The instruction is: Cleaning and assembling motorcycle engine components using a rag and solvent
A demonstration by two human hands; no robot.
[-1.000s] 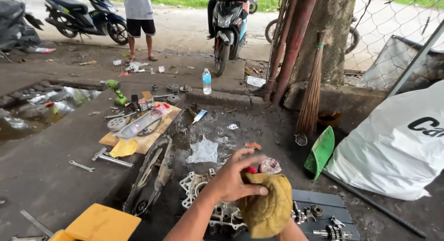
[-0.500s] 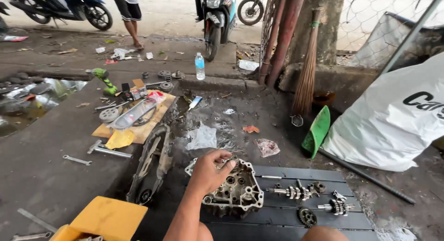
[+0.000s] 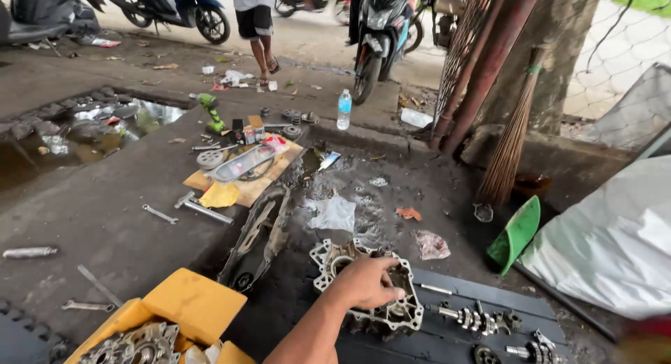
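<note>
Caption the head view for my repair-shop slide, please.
Left hand rests on a metal engine crankcase lying on wet ground, gear shafts beside it.

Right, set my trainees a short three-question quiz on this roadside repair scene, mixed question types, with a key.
1. True or false: the left hand rests on the metal engine casing.
2. What colour is the scoop beside the broom? A red, B green, C blue.
3. Fill in: the water bottle stands ____ on the concrete ledge.
Key: 1 true; 2 B; 3 upright.
</note>
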